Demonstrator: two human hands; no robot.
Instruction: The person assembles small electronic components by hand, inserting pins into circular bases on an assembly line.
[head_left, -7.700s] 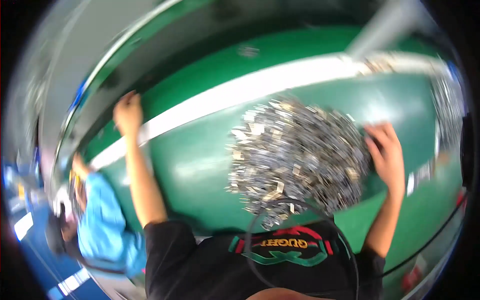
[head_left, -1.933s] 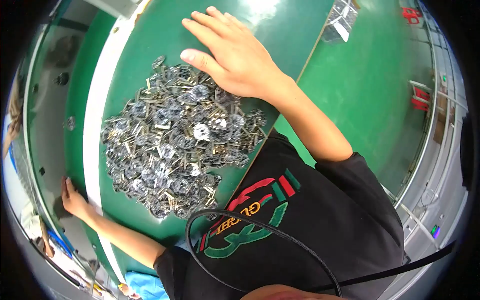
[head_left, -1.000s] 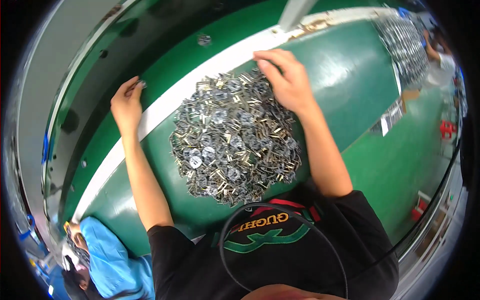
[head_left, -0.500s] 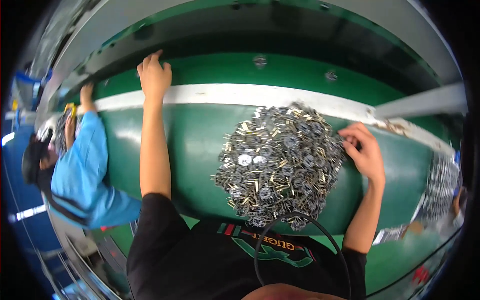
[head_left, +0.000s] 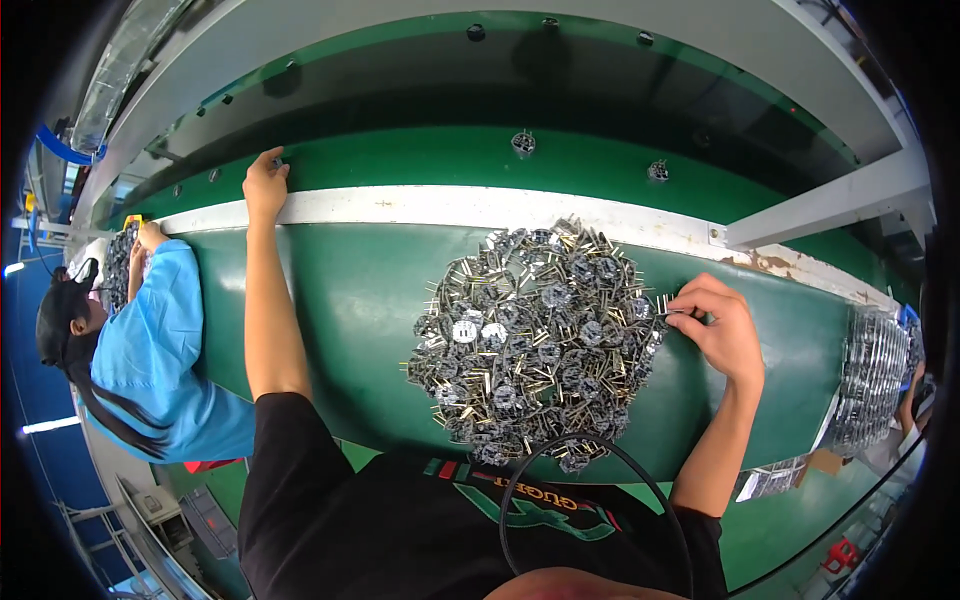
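Observation:
A big heap of small round black plug inserts with metal pins [head_left: 540, 345] lies on the green work surface [head_left: 345, 300] before me. At the heap's right edge, my right hand [head_left: 722, 328] pinches one pinned plug insert [head_left: 662, 305] between thumb and fingers. My left arm stretches across the white rail [head_left: 420, 205]. Over the far green belt [head_left: 400, 155], my left hand [head_left: 265, 190] closes its thumb and fingertips round a small dark piece [head_left: 278, 161], mostly covered by them. Two plug inserts, one [head_left: 523, 143] and another [head_left: 657, 171], sit apart on the belt.
A co-worker in blue [head_left: 145, 330] works at the left beside another heap. A slanting metal post [head_left: 830, 205] crosses at the right. Stacked clear trays [head_left: 872, 370] stand at the far right. A black cable [head_left: 645, 462] loops before my chest.
My left hand has drawn back slightly left and its spread fingers have closed on a small dark piece. My right hand now holds a plug insert clear of the heap's edge. The view has shifted.

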